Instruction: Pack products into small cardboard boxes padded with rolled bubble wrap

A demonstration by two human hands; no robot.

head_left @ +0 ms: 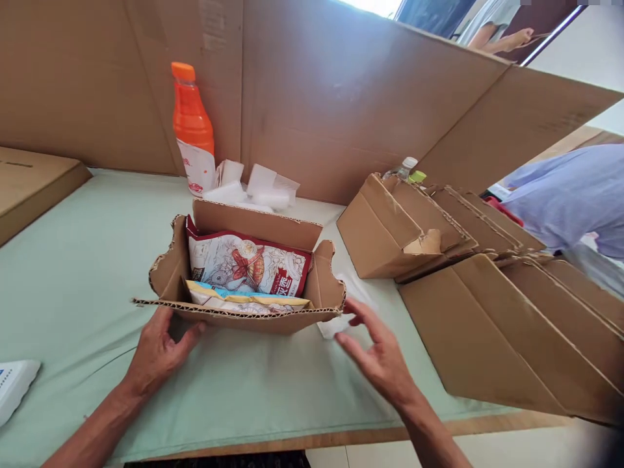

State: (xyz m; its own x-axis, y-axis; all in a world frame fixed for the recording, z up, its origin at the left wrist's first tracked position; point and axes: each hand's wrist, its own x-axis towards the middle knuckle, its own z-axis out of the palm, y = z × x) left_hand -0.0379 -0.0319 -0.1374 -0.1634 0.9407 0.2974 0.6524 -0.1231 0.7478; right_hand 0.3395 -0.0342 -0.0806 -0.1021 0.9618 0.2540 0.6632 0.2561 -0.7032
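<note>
An open-topped cardboard box with rough cut edges stands on the green cloth in front of me. Inside it leans a white and dark red printed pouch, with a yellow and blue edged pouch nearer the front wall. My left hand is at the box's left front corner, thumb spread away from the fingers, whose tips are hidden behind the cardboard. At the right front corner, my right hand has its fingers apart. Its upper fingertips are right beside the box wall; whether they touch, I cannot tell.
An orange bottle and white foam pieces stand behind the box. Several cardboard boxes line the right side. Clear plastic lies beside my right hand. A white device sits left. Other people show at the right.
</note>
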